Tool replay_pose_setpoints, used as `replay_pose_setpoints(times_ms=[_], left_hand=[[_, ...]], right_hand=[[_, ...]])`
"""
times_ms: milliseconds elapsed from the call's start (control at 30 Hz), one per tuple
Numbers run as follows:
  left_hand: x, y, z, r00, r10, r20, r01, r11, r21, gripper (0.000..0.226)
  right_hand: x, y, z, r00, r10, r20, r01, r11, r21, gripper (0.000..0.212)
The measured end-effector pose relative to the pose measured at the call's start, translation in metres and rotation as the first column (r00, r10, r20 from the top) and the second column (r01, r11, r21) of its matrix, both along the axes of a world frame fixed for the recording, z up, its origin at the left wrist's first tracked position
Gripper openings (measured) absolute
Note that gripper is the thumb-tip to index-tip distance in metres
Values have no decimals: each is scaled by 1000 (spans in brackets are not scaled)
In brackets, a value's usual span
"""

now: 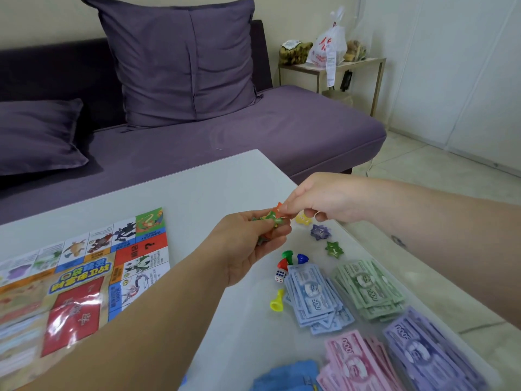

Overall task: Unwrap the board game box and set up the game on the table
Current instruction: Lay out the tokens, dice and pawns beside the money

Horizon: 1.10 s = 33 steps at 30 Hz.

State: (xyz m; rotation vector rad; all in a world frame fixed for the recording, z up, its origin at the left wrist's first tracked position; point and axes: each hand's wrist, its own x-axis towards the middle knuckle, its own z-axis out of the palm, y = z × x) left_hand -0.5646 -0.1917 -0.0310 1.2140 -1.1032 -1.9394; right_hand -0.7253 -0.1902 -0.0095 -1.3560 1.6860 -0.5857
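Left hand: the left hand (248,244) is hovering just right of the game board (84,277), palm turned up, fingers curling round a clutch of star tokens (270,219); it is gripping them loosely.
Right hand: the right hand (324,198) is reaching in from further right of the board, thumb and forefinger pinching an orange star token (279,206) at the top of that clutch; its other fingers are curling under, holding nothing that shows.
Game board: it is lying open and flat on the white table (214,187); glare is running across its red centre, though whether from film or gloss is unclear.
Laid out: right of the board, a yellow star (303,219), a purple star (320,232) and a green star (334,248) are lying in a loose row; beyond them four pawns (287,255) and a die (280,276) are sitting beside the play money (315,297), stacked by colour.
Risks: the loose cupping is likely leaving the tokens free to spill as one is being pulled out; a falling token could be skidding on the smooth tabletop and knocking the upright pawns over; a forearm sweeping low could be fanning the thin notes out of their stacks.
Materials: the stars are looking like small, hard, spiky-edged plastic; the pawns are glossy and bell-shaped; the notes are thin paper, slightly curling; the board is printed card.
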Motion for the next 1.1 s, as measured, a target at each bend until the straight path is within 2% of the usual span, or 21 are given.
replay_pose_setpoints(times_ms=[100, 133, 233, 333, 400, 467, 567, 700, 767, 867, 1000, 1100], left_hand=[[4, -7, -3, 998, 65, 8, -65, 998, 3, 15], [5, -10, -4, 996, 86, 16, -86, 996, 7, 14], [7, -16, -9, 992, 122, 38, -123, 992, 22, 12], [6, -17, -12, 990, 133, 51, -134, 991, 25, 10], [5, -17, -13, 990, 126, 58, -128, 992, 22, 9], [5, -16, -14, 992, 112, 62, -113, 993, 17, 9], [5, -14, -13, 994, 89, 59, -89, 996, 3, 9], [4, -7, -9, 998, 30, 56, -28, 999, -26, 10], [3, -3, -6, 999, 5, 50, -4, 1000, -15, 11], [1, 3, 1, 999, -28, 22, 28, 999, 18, 17], [-6, 11, 7, 998, -39, 49, 40, 999, -22, 13], [-16, 17, 12, 998, -26, 56, 27, 1000, -17, 10]], right_hand=[[-4, -14, 1, 995, -68, 69, 69, 998, -5, 25], [-5, -20, 1, 994, -100, 49, 102, 994, -30, 25], [-5, -32, -4, 981, -123, -150, 106, 987, -119, 26], [-2, -42, -16, 930, -110, -351, 62, 987, -145, 36], [-2, -45, -23, 912, -116, -395, 57, 986, -157, 35], [-4, -44, -24, 904, -159, -397, 69, 970, -232, 32], [2, -29, -14, 956, -123, -265, 43, 957, -288, 35], [11, 0, -6, 993, 46, -110, -59, 991, -121, 18], [8, 7, -7, 999, 14, -35, -17, 994, -108, 13], [0, 15, -5, 997, -43, 67, 48, 996, -72, 19], [-8, 25, 0, 980, -53, 193, 60, 998, -26, 11], [-13, 33, 5, 982, -69, 177, 76, 997, -31, 6]])
